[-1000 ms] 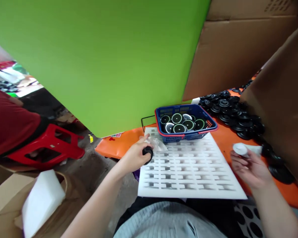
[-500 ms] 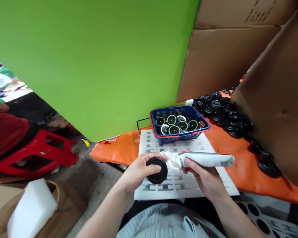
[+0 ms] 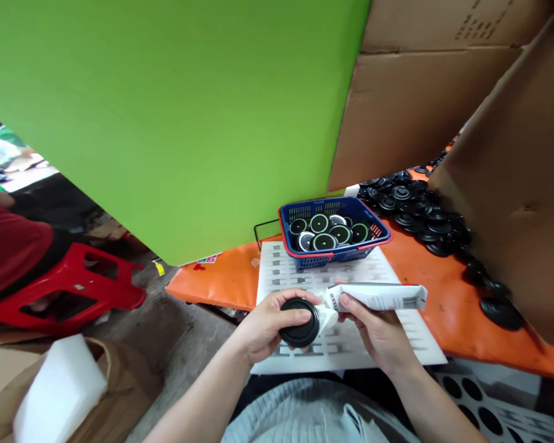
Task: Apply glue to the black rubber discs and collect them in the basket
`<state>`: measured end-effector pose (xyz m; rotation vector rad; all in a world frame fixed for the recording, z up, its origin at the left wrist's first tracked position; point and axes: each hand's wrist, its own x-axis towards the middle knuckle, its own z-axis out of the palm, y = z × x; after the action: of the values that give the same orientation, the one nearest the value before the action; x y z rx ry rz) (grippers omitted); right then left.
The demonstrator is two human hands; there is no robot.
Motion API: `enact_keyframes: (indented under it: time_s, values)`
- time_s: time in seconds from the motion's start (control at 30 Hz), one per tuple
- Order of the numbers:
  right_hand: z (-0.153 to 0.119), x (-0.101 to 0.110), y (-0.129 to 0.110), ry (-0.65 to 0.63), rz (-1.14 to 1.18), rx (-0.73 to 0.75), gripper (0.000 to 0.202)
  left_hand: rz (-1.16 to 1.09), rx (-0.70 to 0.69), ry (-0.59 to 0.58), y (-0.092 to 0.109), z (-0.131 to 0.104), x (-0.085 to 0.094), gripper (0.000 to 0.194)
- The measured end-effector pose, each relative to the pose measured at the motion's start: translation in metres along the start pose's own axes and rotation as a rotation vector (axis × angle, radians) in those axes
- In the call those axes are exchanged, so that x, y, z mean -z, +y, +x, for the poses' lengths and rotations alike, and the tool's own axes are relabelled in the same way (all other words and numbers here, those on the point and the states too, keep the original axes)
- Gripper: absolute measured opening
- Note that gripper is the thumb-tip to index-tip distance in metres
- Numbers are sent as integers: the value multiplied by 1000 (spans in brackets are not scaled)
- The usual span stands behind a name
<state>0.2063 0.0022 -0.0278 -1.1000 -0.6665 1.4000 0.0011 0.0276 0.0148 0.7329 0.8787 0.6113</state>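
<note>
My left hand (image 3: 268, 325) is closed around a black round disc (image 3: 300, 335), with the thumb lying across its face. In my right hand (image 3: 379, 332) is a white squeeze tube (image 3: 383, 296) with dark print, held almost level, its narrow end toward the disc. Crumpled white tissue (image 3: 327, 319) sits between the tube's end and the disc's right edge; the tube's tip is hidden there. Both hands are above a white slotted foam board (image 3: 277, 366). Just beyond them stands a blue basket (image 3: 316, 261) with a red rim, holding several discs with dark faces and pale rings.
A pile of black discs (image 3: 401, 203) lies on the orange table (image 3: 231, 277) at right. A green panel (image 3: 180, 123) and cardboard (image 3: 397, 111) rise behind. At left are a seated person in red (image 3: 13, 252), a red stool (image 3: 124, 295) and a bag (image 3: 129, 381) holding white foam.
My left hand and the disc have moved slightly right, and the tube has shifted slightly left. The disc and tube are closer together, with the tissue bunched between them.
</note>
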Motion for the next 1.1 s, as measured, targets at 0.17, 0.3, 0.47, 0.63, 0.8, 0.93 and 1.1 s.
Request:
enact_keyframes:
  time_s: [0.17, 0.3, 0.47, 0.63, 0.8, 0.93, 1.1]
  values:
    - [0, 7, 3, -20, -90, 36, 45, 147, -23, 33, 0, -2, -1, 37]
    - [-2, 5, 1, 11, 12, -7, 44, 543, -214, 62, 4, -6, -10, 23]
    - [-3, 1, -8, 17, 78, -80, 31, 913, -432, 38, 9, -10, -16, 32]
    - [-5, -2, -12, 34, 107, -85, 26, 1060, -516, 6, 10, -11, -17, 38]
    - [-9, 1, -11, 45, 99, -71, 28, 1033, -472, -29, 15, -14, -19, 36]
    - [-7, 21, -19, 111, 97, 48, 33, 826, -307, -20, 25, -16, -1, 26]
    - [0, 39, -30, 145, 134, 102, 27, 585, -134, 189, 28, 0, 29, 41]
